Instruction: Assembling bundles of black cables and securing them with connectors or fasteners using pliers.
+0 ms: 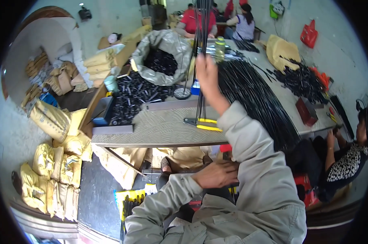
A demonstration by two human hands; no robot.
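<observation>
My right hand [208, 79] is raised over the table, closed around a loose bundle of thin black rods [201, 106] that stand nearly upright. Some of the rods pass behind its fingers. Lower down, close to my lap, my left hand [216, 174] is held against the right sleeve with its fingers curled. What those fingers hold, if anything, is hidden. Pliers with yellow handles [208, 124] lie on the table beside the foot of the bundle. To the right spreads a large heap of long black rods [257, 101].
Small black parts [139, 91] cover the table's left side, near a grey sack [182, 51] of black pieces. A round metal disc [182, 93] and a blue bin [102, 110] stand nearby. Stacked yellow sacks [58, 171] fill the left floor. A person [346, 162] sits at the right; others sit beyond.
</observation>
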